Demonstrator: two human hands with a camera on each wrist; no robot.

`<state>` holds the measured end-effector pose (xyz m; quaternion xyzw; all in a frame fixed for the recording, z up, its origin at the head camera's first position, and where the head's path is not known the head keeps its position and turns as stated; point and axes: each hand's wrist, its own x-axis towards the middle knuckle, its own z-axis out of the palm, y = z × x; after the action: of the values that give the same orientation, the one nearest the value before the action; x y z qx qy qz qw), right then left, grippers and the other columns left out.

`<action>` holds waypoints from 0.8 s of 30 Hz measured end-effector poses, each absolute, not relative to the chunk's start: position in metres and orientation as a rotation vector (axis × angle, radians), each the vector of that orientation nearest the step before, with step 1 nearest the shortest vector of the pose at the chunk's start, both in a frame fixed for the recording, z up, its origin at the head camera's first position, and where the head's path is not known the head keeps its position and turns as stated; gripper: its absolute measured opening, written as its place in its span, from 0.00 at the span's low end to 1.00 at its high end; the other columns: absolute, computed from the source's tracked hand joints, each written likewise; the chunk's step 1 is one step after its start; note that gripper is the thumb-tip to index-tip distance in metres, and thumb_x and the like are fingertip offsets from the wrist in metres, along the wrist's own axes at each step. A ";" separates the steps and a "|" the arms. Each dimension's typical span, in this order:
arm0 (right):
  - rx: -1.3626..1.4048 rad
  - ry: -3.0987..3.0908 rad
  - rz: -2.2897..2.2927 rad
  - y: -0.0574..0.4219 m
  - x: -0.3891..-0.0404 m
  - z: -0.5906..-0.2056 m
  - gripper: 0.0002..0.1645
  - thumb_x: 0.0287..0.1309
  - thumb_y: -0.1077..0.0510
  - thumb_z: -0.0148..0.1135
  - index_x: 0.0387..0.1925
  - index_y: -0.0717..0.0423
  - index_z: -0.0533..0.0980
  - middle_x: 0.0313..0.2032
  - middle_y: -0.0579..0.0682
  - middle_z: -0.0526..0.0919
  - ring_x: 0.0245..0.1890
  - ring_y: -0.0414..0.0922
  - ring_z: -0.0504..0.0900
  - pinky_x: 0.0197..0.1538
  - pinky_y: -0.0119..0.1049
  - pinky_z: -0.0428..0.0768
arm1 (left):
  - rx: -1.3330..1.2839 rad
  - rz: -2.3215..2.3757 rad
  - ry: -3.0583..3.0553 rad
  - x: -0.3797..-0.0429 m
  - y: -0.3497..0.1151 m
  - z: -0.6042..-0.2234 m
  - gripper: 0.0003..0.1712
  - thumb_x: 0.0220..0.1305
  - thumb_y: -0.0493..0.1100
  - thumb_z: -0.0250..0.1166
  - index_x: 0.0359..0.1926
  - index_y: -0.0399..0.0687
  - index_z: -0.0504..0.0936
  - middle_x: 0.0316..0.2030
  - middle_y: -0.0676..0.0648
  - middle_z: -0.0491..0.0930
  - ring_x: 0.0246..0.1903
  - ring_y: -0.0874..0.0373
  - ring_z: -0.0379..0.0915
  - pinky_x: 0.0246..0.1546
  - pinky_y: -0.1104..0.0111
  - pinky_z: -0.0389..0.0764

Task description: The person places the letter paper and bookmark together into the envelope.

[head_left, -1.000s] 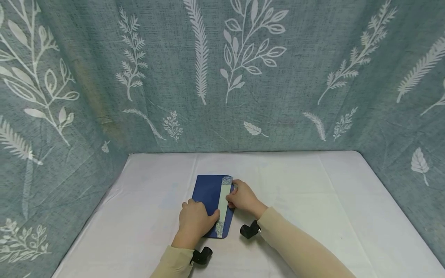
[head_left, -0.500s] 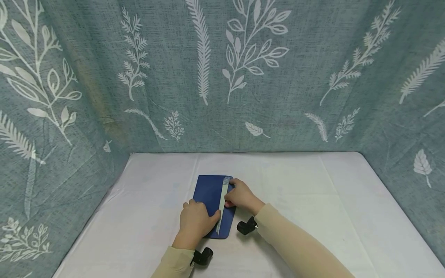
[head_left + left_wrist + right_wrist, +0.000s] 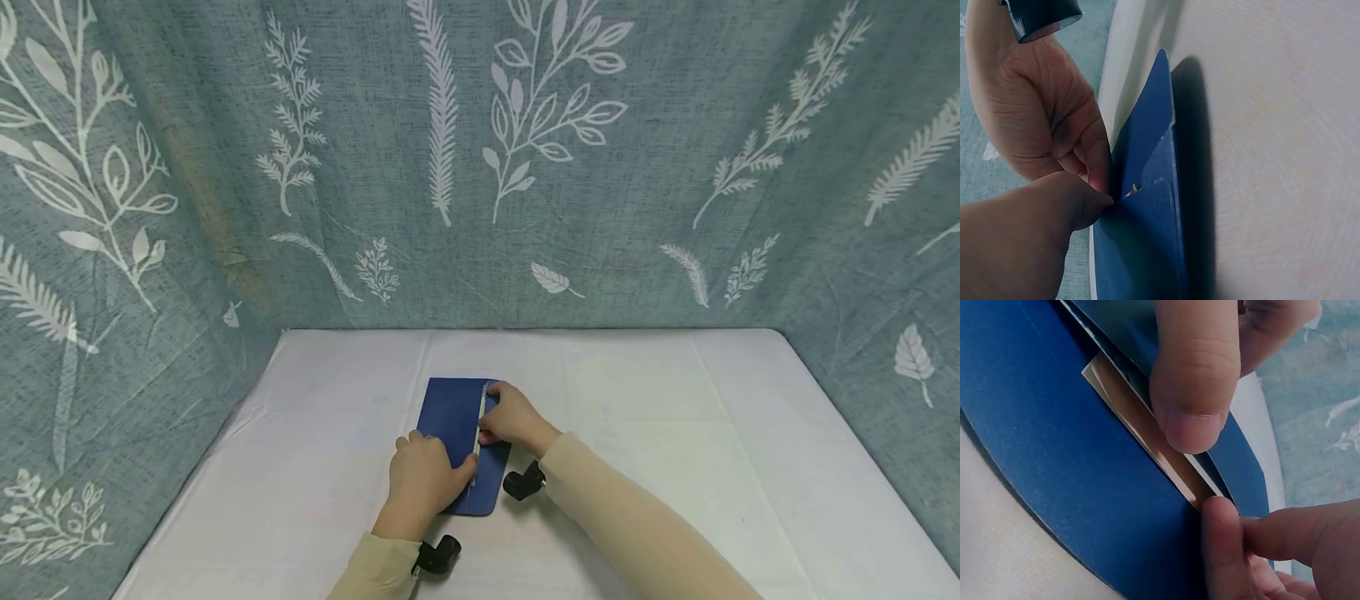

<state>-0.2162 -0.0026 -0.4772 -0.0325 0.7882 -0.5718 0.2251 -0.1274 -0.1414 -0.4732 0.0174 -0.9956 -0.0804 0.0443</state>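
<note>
A flat blue sleeve (image 3: 450,404) lies near the middle of the table, a pale paper insert (image 3: 482,404) showing as a thin strip at its opening. My left hand (image 3: 422,479) grips the sleeve from the left, its thumb at the opening's edge. From the other side my right hand (image 3: 517,417) has its thumb and curled fingers on the insert's edge. In the right wrist view the left thumb (image 3: 1191,394) lies over the tan and cream insert (image 3: 1141,428), and right fingertips (image 3: 1219,525) touch its end. The rest of the insert is hidden inside.
A white cloth covers the table (image 3: 637,400). Behind it and at both sides hangs a blue-green curtain (image 3: 360,167) with white leaf prints. Black wrist cameras (image 3: 438,554) sit under both wrists.
The pale insert has slid left into the blue sleeve, its visible strip narrowing from wide to thin. My right hand has moved left with it; the left hand stays nearly still.
</note>
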 end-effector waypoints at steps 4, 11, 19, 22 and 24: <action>-0.080 2.159 -1.586 -0.003 -0.217 -0.476 0.37 0.48 0.70 0.58 0.61 0.62 0.57 0.20 0.58 0.78 0.17 0.47 0.80 0.25 0.37 0.78 | 0.049 -0.245 -3.039 -0.128 -0.141 -0.473 0.42 0.46 0.68 0.57 0.29 0.27 0.80 0.30 0.34 0.71 0.31 0.41 0.67 0.27 0.55 0.72; -0.058 2.058 -1.651 -0.002 -0.217 -0.476 0.37 0.49 0.72 0.55 0.62 0.61 0.56 0.23 0.61 0.78 0.19 0.47 0.80 0.27 0.38 0.79 | 0.049 -0.249 -3.032 -0.128 -0.140 -0.473 0.42 0.45 0.68 0.58 0.30 0.26 0.80 0.29 0.34 0.71 0.30 0.42 0.66 0.26 0.55 0.72; -0.046 2.051 -1.677 -0.004 -0.218 -0.479 0.38 0.48 0.73 0.54 0.62 0.60 0.57 0.22 0.61 0.79 0.18 0.47 0.80 0.27 0.38 0.79 | 0.055 -0.227 -3.037 -0.129 -0.139 -0.473 0.41 0.44 0.68 0.58 0.28 0.27 0.80 0.28 0.35 0.70 0.29 0.43 0.65 0.25 0.56 0.72; -0.040 2.071 -1.666 -0.006 -0.218 -0.479 0.38 0.47 0.74 0.54 0.62 0.59 0.58 0.20 0.60 0.78 0.17 0.47 0.80 0.26 0.38 0.79 | 0.052 -0.230 -3.032 -0.128 -0.139 -0.474 0.41 0.43 0.68 0.59 0.27 0.26 0.80 0.27 0.35 0.70 0.29 0.43 0.66 0.24 0.56 0.72; -0.039 2.088 -1.650 -0.006 -0.217 -0.479 0.38 0.47 0.74 0.54 0.62 0.59 0.58 0.19 0.60 0.78 0.17 0.47 0.80 0.26 0.39 0.79 | 0.055 -0.229 -3.031 -0.128 -0.139 -0.475 0.42 0.43 0.68 0.59 0.28 0.26 0.80 0.28 0.34 0.70 0.29 0.43 0.66 0.25 0.56 0.72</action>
<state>-0.2173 -0.0055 -0.4787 -0.0142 0.7621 -0.6021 0.2379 -0.1279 -0.1392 -0.4746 0.0181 -0.9957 -0.0754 0.0506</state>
